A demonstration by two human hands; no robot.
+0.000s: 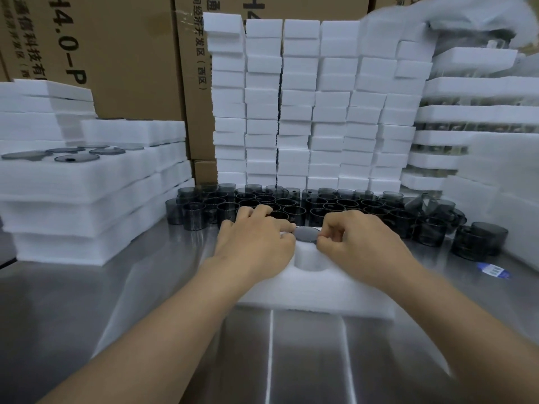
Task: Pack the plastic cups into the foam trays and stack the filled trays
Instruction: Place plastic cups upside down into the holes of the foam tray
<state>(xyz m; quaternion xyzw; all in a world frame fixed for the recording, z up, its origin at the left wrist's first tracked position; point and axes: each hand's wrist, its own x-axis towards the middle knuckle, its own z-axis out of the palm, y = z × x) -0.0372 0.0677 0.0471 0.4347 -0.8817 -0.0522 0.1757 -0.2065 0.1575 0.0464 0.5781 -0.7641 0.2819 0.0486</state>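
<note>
Fingers (323, 239) of the right hand (358, 240) are curled tight and pinch one edge of a dark cup (306, 234). The left hand (256, 237) nips the opposite edge with thumb and forefinger, its other fingers loosely bent over the far side. The cup shows a flat dark face between the two sets of fingertips, sunk nearly flush into the foam tray (315, 298) on the tabletop (175, 287). Just nearer than the fingers an empty hole (310, 259) waits — so this tray looks barely begun. Next, I judge, another must come from the loose cups (291, 202) just beyond the fingers — seated squarely, not cocked.
</note>
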